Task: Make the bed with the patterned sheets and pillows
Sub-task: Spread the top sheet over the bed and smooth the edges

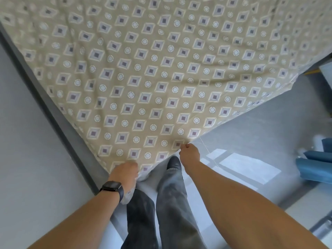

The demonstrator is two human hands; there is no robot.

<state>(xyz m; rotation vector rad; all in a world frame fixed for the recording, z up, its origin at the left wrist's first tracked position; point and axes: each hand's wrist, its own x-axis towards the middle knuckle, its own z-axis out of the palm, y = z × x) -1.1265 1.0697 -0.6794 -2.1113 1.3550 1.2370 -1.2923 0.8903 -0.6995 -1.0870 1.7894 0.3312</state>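
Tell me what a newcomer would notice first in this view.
The tan patterned sheet, printed with diamonds and circles, fills most of the view, spread out ahead of the person. At its near corner, the left hand, with a dark watch on its wrist, grips the edge, while the right hand pinches the hem beside it. Blue fabric lies on the floor at the right edge.

Below you, a bed [59, 121] with a dark frame carries a tan patterned sheet [152, 69] spread across it.

Sheet [152, 72] before both hands.
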